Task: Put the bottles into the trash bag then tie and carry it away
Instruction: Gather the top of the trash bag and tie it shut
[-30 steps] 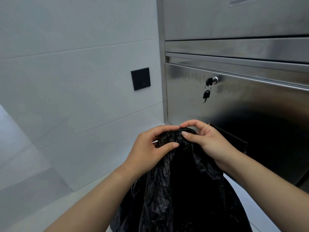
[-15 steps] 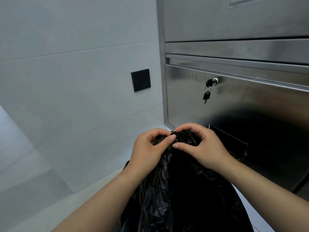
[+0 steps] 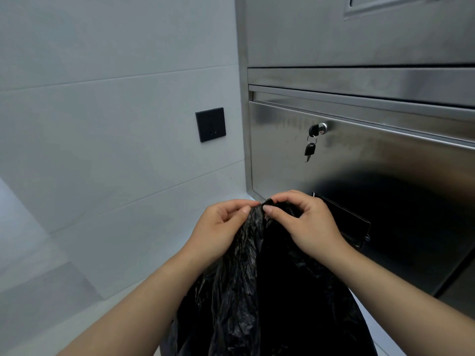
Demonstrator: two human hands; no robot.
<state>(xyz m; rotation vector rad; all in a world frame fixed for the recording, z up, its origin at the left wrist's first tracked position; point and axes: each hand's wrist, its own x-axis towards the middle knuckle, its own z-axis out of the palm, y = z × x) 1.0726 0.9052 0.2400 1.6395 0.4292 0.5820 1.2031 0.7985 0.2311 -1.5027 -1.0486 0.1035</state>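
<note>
A crinkled black trash bag [image 3: 259,291] hangs in front of me, bunched to a narrow neck at its top. My left hand [image 3: 218,229] pinches that neck from the left with thumb and fingers. My right hand [image 3: 305,224] pinches it from the right, fingertips almost touching the left ones. No bottles show; the bag's inside is hidden.
A stainless steel cabinet [image 3: 372,155] fills the right side, with a lock and hanging key [image 3: 312,142] on its door and a dark slot [image 3: 344,222] just behind my right hand. A pale tiled wall [image 3: 102,124] with a black socket plate [image 3: 210,124] stands to the left.
Both hands have worked along the bag's gathered top, drawing closer together at the neck. The bag top now looks more tightly bunched than a second ago.
</note>
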